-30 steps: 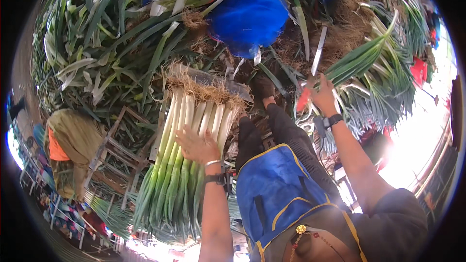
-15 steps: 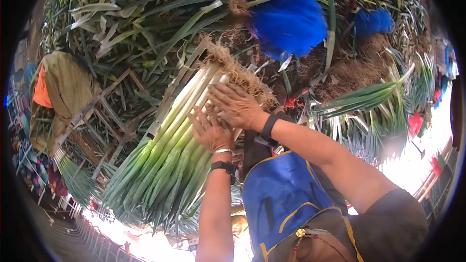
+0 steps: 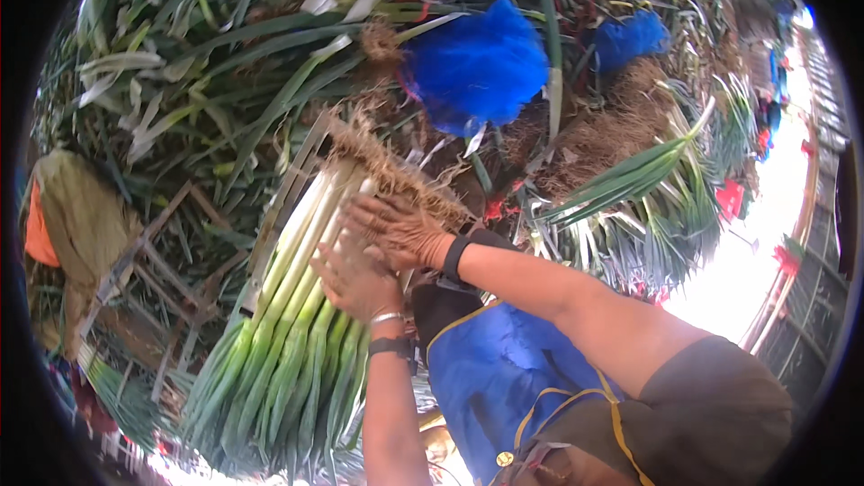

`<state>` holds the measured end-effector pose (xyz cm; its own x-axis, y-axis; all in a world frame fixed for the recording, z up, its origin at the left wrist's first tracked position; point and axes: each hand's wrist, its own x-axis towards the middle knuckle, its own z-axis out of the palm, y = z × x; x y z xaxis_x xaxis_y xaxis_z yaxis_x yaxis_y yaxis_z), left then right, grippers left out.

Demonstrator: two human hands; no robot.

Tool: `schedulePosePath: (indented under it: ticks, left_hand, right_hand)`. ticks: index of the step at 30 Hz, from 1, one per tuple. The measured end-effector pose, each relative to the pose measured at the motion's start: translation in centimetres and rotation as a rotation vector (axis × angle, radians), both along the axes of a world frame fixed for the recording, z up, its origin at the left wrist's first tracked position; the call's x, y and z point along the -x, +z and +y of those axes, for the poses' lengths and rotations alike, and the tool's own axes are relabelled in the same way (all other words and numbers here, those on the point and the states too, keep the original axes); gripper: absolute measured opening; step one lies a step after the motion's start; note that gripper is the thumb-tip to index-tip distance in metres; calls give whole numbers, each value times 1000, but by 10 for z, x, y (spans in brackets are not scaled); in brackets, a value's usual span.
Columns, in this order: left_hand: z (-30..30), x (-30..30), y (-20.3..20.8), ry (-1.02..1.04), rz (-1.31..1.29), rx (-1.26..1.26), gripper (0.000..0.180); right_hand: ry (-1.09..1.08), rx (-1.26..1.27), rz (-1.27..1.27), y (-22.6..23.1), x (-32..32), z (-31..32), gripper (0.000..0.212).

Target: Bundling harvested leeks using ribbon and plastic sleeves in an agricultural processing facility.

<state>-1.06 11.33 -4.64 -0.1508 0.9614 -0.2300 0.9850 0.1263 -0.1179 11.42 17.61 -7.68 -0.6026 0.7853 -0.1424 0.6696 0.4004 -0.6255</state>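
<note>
At the far left I see an olive cloth with an orange patch (image 3: 67,216) hanging beside a slatted wooden frame (image 3: 153,279), well apart from my work. Next comes the leek bundle (image 3: 288,342), lying slantwise, green tops down toward the lower left and white shanks rising to the root ends (image 3: 396,175) at upper right. It seems to rest on the frame, probably so the stalks stay parallel and the roots line up. My left hand (image 3: 355,279) lies flat on the white shanks, fingers spread and pressing down, not pinching anything; I judge it keeps the stalks from rolling apart. Just to its right, my right hand (image 3: 396,229) rests palm down near the roots, fingers loosely spread over them, touching the left hand's fingertips; whether it grips any stalk underneath I cannot tell. Below the arms sits a blue bag with yellow piping (image 3: 504,378), close against the bundle's right edge, so there is little room there. Above, a blue net (image 3: 477,63) and loose leaves crowd the root end. Farther right, root clumps (image 3: 594,135) and more green tops (image 3: 630,180) hem things in; the only open room looks to be along the bundle's own length, toward the lower left.
</note>
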Motion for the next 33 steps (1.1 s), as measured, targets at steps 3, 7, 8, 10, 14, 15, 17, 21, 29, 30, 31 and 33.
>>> schedulePosePath:
  ticks: [3,7,8,10,14,15,17,21,29,30,31,33]
  left_hand:
    - [0,-3,-5,-1,40,-1,54]
    - [-3,1,-11,-64,166,-28,55]
    - [-2,-1,-11,-77,208,-19,57]
    - [-5,-11,-12,-117,285,-5,59]
    - [-11,-36,-10,-118,411,190,64]
    - [-16,12,-46,-333,-11,-339,68]
    - [-14,55,-65,-285,184,-285,67]
    - [-13,9,-38,-149,350,-51,61]
    - [-11,-8,-34,-180,323,-79,56]
    - [-1,17,-44,-170,308,-106,57]
    - [3,24,-43,-113,308,-96,57]
    - [12,46,-43,-87,304,-92,57]
  right_hand:
    - [-24,-83,5,-7,-1,-4,61]
    - [-85,12,162,-18,4,-9,59]
    - [-146,-35,206,-19,4,-9,59]
    - [-202,-94,268,-20,-6,-12,56]
    - [-427,-237,268,-20,-6,-30,43]
    - [-523,-275,321,2,13,-25,41]
    - [-728,-272,399,32,25,-37,40]
    - [-1055,-84,457,40,-15,-120,40]
    - [-1851,357,938,-120,-74,-372,29]
    - [-1938,421,719,-124,-83,-389,29]
    - [-2015,503,499,-126,-94,-409,28]
    - [-1777,597,-170,-143,-123,-471,27]
